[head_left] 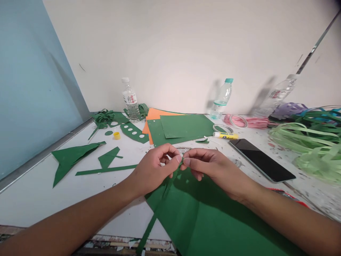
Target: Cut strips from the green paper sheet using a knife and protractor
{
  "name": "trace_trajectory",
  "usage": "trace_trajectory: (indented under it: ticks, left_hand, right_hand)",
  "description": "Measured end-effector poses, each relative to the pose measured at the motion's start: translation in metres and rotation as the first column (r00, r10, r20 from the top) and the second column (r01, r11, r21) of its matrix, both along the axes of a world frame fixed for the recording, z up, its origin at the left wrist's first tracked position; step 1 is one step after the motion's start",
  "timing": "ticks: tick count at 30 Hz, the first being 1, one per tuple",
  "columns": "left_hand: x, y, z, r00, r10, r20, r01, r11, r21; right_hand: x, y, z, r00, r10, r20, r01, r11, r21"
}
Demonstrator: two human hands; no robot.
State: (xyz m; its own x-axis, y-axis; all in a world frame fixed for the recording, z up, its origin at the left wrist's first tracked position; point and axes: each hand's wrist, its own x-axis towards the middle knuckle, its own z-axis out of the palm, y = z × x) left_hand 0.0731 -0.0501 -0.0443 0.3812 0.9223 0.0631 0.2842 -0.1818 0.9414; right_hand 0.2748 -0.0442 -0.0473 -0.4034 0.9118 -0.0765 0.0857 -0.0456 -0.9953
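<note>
Pinched between thumb and forefinger of my left hand (161, 163) is the upper part of a narrow green paper strip (151, 227). My right hand (210, 163) closes its fingertips on the strip's end, close beside the left fingertips. From there the strip slants down to the left, past the front edge of the table. Beneath both hands lies a large green paper sheet (213, 217). Another green strip (106, 170) and cut green pieces (71, 158) rest to the left of my left hand.
Behind the hands lie green sheets (183, 126) over orange paper (154, 113), and a yellow glue stick (226, 135). A phone (261, 160) and light green strips (306, 149) are at the right. Bottles (130, 101) stand along the wall. A yellow cap (116, 135) sits at the left.
</note>
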Motion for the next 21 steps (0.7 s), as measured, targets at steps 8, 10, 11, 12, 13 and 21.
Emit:
trace_trajectory:
  ticks: [8,10,11,12,13,21]
  left_hand:
    - [0.0006,0.0007,0.0011,0.984,0.046,-0.171,-0.001,0.968,0.252]
    - [0.0009,0.0011,-0.0003,0.968,0.07,-0.239,0.011,0.947,0.321]
    - [0.0013,0.0012,-0.0011,0.959,0.087,-0.27,0.014,0.936,0.351]
    - [0.0017,0.0012,-0.0019,0.95,0.106,-0.295,0.014,0.925,0.38]
    - [0.0023,0.0012,-0.0026,0.942,0.124,-0.311,0.013,0.915,0.403]
    - [0.0034,-0.0006,0.0001,0.977,0.088,-0.194,-0.015,0.936,0.35]
  right_hand:
    - [-0.0001,-0.001,0.0007,0.997,-0.033,0.073,0.028,0.998,0.062]
    - [-0.001,-0.0014,-0.0004,0.993,-0.052,0.11,0.043,0.995,0.088]
    - [-0.0015,-0.0017,-0.001,0.99,-0.062,0.125,0.049,0.994,0.099]
    - [-0.002,-0.002,-0.0016,0.988,-0.07,0.135,0.056,0.993,0.107]
    - [-0.0025,-0.0024,-0.0019,0.988,-0.075,0.138,0.06,0.992,0.11]
    - [-0.0034,-0.0046,0.0016,0.999,-0.036,0.041,0.033,0.997,0.063]
